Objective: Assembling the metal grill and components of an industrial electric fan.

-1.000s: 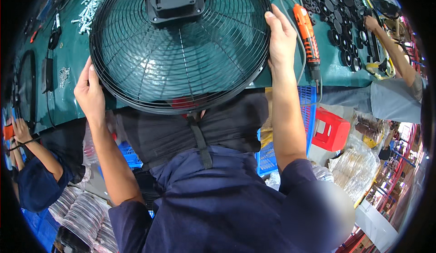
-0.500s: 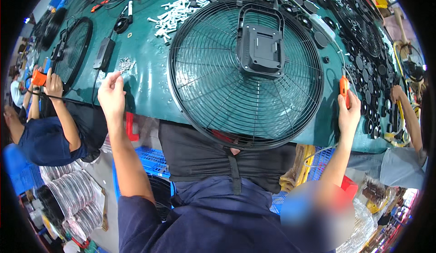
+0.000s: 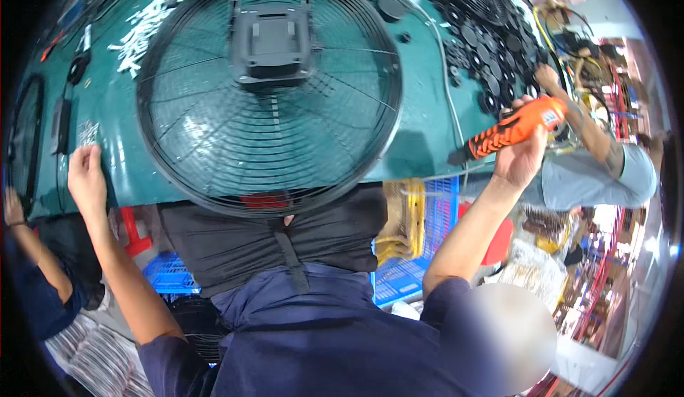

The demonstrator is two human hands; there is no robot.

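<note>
Above the tabletop (image 3: 422, 90), right hand (image 3: 524, 157) is now raising its clasped orange screwdriver (image 3: 514, 127); left hand (image 3: 87, 179), grip unclear, is nearing screws (image 3: 88, 132).

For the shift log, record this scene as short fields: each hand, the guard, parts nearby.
Left hand: right by the small screws; touch unclear
Right hand: holding the orange driver, tip pointing left
Guard: on the green table, black box on top
Bolts: loose pile, upper left of the guard
Black discs: spread to the guard's right
</note>
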